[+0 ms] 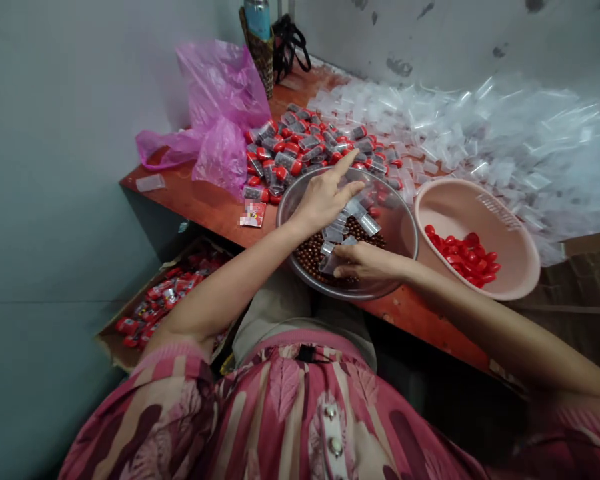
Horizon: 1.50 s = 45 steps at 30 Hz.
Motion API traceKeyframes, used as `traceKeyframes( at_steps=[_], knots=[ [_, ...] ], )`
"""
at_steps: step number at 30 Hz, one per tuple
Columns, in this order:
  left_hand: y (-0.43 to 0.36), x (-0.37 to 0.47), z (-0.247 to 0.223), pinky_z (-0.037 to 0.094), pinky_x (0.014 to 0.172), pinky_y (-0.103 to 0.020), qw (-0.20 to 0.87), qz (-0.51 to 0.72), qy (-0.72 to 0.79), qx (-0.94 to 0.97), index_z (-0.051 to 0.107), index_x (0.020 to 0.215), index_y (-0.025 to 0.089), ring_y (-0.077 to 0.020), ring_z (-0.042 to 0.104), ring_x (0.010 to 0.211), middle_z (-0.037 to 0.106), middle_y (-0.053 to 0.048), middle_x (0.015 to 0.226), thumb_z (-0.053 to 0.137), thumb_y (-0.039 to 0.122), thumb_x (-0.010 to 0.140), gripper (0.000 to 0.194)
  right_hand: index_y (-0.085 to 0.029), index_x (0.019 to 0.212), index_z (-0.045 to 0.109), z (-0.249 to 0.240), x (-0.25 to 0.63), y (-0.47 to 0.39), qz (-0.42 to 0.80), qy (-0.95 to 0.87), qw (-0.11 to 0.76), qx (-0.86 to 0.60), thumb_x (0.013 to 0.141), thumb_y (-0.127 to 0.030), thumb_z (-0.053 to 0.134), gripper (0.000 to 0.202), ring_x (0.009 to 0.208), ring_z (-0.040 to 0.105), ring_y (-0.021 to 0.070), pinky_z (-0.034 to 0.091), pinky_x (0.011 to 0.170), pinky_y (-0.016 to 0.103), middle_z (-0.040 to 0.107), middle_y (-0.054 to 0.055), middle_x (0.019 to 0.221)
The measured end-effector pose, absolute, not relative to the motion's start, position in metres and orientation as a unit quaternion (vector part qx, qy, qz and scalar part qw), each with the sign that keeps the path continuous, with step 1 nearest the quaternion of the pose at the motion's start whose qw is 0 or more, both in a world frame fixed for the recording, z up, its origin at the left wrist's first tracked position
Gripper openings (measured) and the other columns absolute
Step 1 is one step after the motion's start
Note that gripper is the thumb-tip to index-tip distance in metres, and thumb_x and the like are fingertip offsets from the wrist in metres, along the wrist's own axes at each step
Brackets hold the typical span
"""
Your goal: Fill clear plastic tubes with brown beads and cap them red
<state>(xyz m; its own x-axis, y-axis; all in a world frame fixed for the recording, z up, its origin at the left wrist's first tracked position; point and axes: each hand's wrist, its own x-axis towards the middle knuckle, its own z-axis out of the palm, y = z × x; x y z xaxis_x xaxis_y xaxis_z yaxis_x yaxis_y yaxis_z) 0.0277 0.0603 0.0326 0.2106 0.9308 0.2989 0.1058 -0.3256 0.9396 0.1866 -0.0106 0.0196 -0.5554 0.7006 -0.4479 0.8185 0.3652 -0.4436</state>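
Observation:
A clear round basin (409, 240) at the table's front edge holds small brown balls (310, 260), several clear plastic tubes (367, 221) and a few red caps. My left hand (323, 199) is over the basin's left part, fingers stretched toward the far rim, with nothing seen in them. Down in the basin, my right hand (363, 260) has its fingers closed around a clear plastic tube (330, 259) just above the brown balls. Beyond the far rim lies a heap of filled tubes with red caps (287, 160).
To the right stands a pink basin (523, 267) with red caps (463, 257). Clear empty tubes (480, 127) pile up behind it. A pink plastic bag (220, 113) and a small red packet (253, 214) lie on the left. Below is a carton (117, 347) of red-capped pieces.

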Motion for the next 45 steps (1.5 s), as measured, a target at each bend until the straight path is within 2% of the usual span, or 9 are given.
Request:
traceKeyframes(
  at_steps=[2,5,13,17,22,28,34,40,45],
  knots=[
    [0.054,0.018,0.036,0.051,0.094,-0.034,0.389,0.438,0.390,0.710,0.060,0.129,0.013,-0.0232,0.069,0.107,0.073,-0.005,0.116,0.064,0.025,0.085,0.046,-0.012,0.105,0.063,0.009,0.183,-0.002,-0.228,0.817,0.120,0.516,0.088,-0.023,0.056,0.021,0.082,0.064,0.0224,0.045,0.071,0.030,0.070,0.012,0.093],
    [0.040,-0.005,0.026,0.054,0.094,-0.035,0.366,0.429,0.399,0.723,0.070,0.115,0.014,-0.0230,0.070,0.106,0.074,-0.007,0.114,0.063,0.025,0.086,0.031,-0.011,0.110,0.061,0.003,0.192,0.006,-0.128,0.810,0.152,0.551,0.090,-0.019,0.050,0.024,0.087,0.065,0.0280,0.045,0.068,0.033,0.069,0.018,0.103],
    [0.027,-0.016,-0.018,0.063,0.068,-0.025,0.463,0.528,0.442,0.557,0.069,0.114,0.018,-0.0155,0.074,0.083,0.076,-0.006,0.105,0.057,0.035,0.090,0.031,-0.013,0.095,0.066,-0.012,0.156,0.001,-0.064,0.884,0.181,0.427,0.091,-0.007,0.040,0.027,0.092,0.061,0.0251,0.043,0.069,0.031,0.069,0.017,0.096],
    [0.027,-0.015,-0.018,0.063,0.071,-0.025,0.459,0.547,0.448,0.539,0.068,0.114,0.020,-0.0137,0.074,0.082,0.076,-0.004,0.104,0.053,0.031,0.092,0.028,-0.014,0.091,0.065,-0.020,0.138,0.008,-0.199,0.882,0.088,0.419,0.081,-0.007,0.051,0.018,0.083,0.061,0.0187,0.043,0.073,0.027,0.070,0.010,0.091],
    [0.028,-0.018,-0.021,0.063,0.075,-0.027,0.440,0.554,0.439,0.554,0.068,0.114,0.019,-0.0140,0.074,0.082,0.076,-0.005,0.104,0.052,0.030,0.093,0.029,-0.017,0.092,0.065,-0.012,0.157,0.007,-0.497,0.713,-0.130,0.476,0.072,-0.027,0.068,0.023,0.081,0.062,0.0166,0.048,0.077,0.029,0.069,0.000,0.087],
    [0.020,-0.020,-0.014,0.061,0.082,-0.032,0.477,0.529,0.405,0.573,0.066,0.119,0.017,-0.0185,0.073,0.092,0.074,-0.009,0.113,0.054,0.032,0.089,0.035,-0.018,0.083,0.064,0.002,0.174,0.003,-0.583,0.580,-0.275,0.499,0.059,-0.032,0.081,0.033,0.075,0.063,0.0158,0.050,0.076,0.032,0.067,-0.001,0.079],
    [0.004,-0.012,-0.006,0.055,0.094,-0.037,0.521,0.408,0.369,0.652,0.072,0.112,0.017,-0.0250,0.070,0.104,0.075,-0.009,0.110,0.064,0.029,0.080,0.035,-0.019,0.080,0.059,0.014,0.182,-0.005,-0.507,0.617,-0.352,0.488,0.061,-0.044,0.083,0.040,0.072,0.062,0.0163,0.052,0.075,0.033,0.066,0.000,0.077],
    [0.007,-0.004,-0.005,0.055,0.088,-0.035,0.557,0.386,0.335,0.655,0.075,0.099,0.017,-0.0234,0.071,0.094,0.076,-0.006,0.100,0.062,0.027,0.080,0.026,-0.024,0.127,0.056,0.036,0.204,-0.016,-0.264,0.791,-0.266,0.483,0.080,-0.040,0.071,0.053,0.088,0.067,0.0212,0.054,0.085,0.038,0.069,0.008,0.108],
    [0.009,-0.006,-0.004,0.051,0.096,-0.037,0.551,0.351,0.307,0.692,0.077,0.098,0.020,-0.0249,0.070,0.101,0.077,-0.003,0.102,0.061,0.028,0.079,0.026,-0.029,0.129,0.061,0.044,0.213,-0.016,-0.246,0.860,-0.216,0.392,0.091,-0.032,0.056,0.038,0.113,0.063,0.0233,0.052,0.098,0.040,0.064,0.006,0.128]
  ],
)
